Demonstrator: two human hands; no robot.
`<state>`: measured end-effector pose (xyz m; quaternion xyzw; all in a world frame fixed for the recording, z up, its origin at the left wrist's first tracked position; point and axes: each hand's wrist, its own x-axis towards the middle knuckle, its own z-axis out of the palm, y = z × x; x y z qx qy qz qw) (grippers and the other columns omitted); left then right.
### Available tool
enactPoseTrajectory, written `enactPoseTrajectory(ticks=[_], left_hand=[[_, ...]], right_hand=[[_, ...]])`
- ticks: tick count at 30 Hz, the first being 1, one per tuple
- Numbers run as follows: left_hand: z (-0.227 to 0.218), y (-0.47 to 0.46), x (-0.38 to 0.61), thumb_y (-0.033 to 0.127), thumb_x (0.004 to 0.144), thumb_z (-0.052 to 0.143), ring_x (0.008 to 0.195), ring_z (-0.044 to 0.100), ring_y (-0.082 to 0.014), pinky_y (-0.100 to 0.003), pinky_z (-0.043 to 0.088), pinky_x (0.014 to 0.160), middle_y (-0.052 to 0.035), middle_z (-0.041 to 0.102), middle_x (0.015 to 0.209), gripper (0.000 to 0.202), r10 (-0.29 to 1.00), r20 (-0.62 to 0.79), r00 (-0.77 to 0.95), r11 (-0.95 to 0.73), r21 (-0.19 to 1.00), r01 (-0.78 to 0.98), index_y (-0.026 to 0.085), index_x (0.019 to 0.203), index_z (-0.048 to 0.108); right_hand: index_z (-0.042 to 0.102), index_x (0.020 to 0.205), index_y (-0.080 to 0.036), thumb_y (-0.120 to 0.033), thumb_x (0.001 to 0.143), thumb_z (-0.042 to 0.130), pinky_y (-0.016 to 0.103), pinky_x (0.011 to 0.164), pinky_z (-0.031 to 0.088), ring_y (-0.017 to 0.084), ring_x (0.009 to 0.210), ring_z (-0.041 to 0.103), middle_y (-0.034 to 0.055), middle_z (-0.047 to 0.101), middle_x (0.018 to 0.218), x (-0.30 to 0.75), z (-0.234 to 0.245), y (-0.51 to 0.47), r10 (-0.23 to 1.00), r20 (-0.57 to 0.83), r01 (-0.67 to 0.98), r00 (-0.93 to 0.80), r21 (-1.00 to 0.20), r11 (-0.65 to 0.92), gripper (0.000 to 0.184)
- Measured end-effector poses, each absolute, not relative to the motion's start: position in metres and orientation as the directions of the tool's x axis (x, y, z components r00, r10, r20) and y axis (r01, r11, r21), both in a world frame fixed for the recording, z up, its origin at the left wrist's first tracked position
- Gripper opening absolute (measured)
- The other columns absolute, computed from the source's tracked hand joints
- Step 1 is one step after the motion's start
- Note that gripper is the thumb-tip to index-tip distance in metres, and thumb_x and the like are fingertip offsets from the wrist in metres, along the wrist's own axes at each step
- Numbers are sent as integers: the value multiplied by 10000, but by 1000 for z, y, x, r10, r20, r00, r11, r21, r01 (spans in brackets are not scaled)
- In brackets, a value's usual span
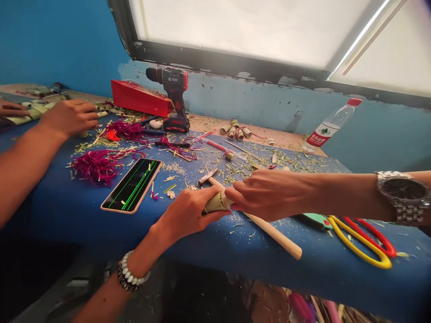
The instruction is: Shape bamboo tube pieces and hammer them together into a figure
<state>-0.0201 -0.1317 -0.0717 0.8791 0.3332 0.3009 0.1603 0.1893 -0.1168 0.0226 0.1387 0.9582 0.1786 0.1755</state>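
In the head view, my left hand (pixel 190 210), with bead bracelets on its wrist, is wrapped round a short pale-green bamboo piece (pixel 215 203) over the table's front half. My right hand (pixel 261 193) comes in from the right and closes at the piece's right end; its fingers are curled, and what lies inside the palm is hidden. Under my hands rests a hammer (pixel 279 237), its wooden handle pointing to the lower right and its head just beyond the bamboo. Partly behind my right forearm lie scissors (pixel 362 240) with red and yellow handles.
A phone (pixel 132 185) and purple string (pixel 96 167) lie left of my hands. Behind stand a cordless drill (pixel 175 96), a red box (pixel 141 98) and a water bottle (pixel 332 128). Bamboo shavings litter the blue tabletop (pixel 81 215). Another person's hand (pixel 69 117) works at far left.
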Motion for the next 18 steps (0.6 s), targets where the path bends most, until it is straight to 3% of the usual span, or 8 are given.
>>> enactPoseTrajectory(ticks=[7, 11, 18], left_hand=[[-74, -132, -18, 471, 928, 566, 757, 681, -199, -281, 396, 607, -23, 723, 868, 290, 672, 443, 594, -741, 411, 532, 202, 1037, 574], [-75, -133, -17, 470, 934, 556, 744, 687, -200, -283, 394, 596, -25, 723, 851, 297, 660, 468, 588, -751, 375, 544, 196, 1046, 572], [-77, -134, -16, 508, 947, 513, 753, 698, -211, -289, 390, 586, -42, 728, 875, 346, 653, 449, 610, -754, 307, 581, 175, 1029, 563]], right_hand=[[490, 972, -175, -275, 1009, 432, 339, 401, 141, 119, 387, 139, -46, 470, 540, 188, 22, -112, 409, -315, 319, -856, 302, 899, 121], [487, 972, -168, -231, 987, 435, 331, 394, 130, 115, 374, 129, -60, 440, 504, 188, 23, -112, 400, -321, 326, -859, 260, 909, 83], [521, 966, -134, -272, 1018, 377, 325, 429, 113, 117, 404, 111, -37, 457, 515, 190, 22, -115, 382, -321, 334, -867, 194, 922, 207]])
